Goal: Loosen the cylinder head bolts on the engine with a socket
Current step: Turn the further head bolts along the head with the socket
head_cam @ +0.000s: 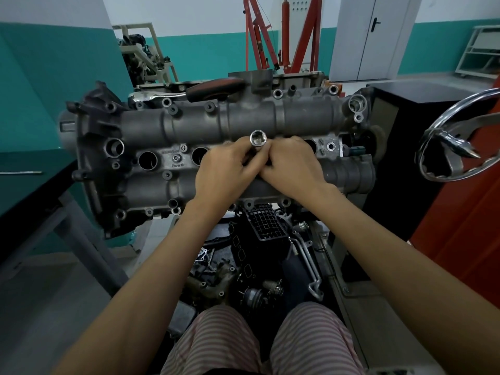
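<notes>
A grey engine cylinder head [167, 125] lies across the stand in front of me, with several bolts and open round wells on its top. Over its middle both my hands meet around a shiny steel socket [258, 139], whose open end points up towards me. My left hand [227, 171] grips the socket's lower part with curled fingers. My right hand [293, 169] pinches it from the right; what sits under the socket is hidden by my fingers. A ratchet [173, 95] with a red and black handle [216, 89] lies on the far edge of the head.
A chrome handwheel [460, 136] of the stand juts out at the right, beside a black cabinet [422, 109]. Loose engine parts [259, 255] lie in the tray below the head. A red engine crane [281, 33] stands behind. A dark bench [32, 190] borders the left.
</notes>
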